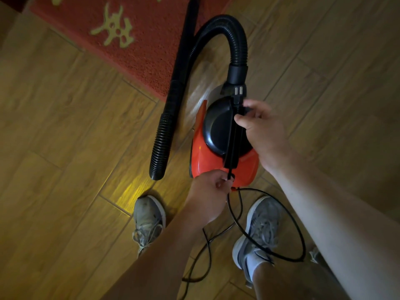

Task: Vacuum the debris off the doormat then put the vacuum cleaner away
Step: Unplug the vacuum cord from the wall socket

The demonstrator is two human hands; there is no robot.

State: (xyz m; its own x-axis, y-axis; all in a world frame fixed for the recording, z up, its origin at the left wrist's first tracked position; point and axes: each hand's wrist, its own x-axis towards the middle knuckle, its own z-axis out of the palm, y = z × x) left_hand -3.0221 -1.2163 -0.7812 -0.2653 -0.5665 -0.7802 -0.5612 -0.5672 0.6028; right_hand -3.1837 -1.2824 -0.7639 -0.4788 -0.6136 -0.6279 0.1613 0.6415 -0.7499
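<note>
A small red and black vacuum cleaner (201, 156) stands on the wooden floor just below the red doormat (138, 33). Its ribbed black hose (236, 40) arcs up from the front and runs back down the left side, where the open end (159, 161) lies on the floor. My right hand (262, 133) pinches the black power plug (238, 98) at the front of the vacuum's handle. My left hand (207, 195) pinches the black cord (230, 178) at the rear of the handle. The slack cord (287, 219) loops on the floor around my feet.
My two grey sneakers, the left (148, 219) and the right (257, 230), stand on the plank floor behind the vacuum, with cord loops between and around them. The doormat has yellow-green characters (114, 27). The room is dim.
</note>
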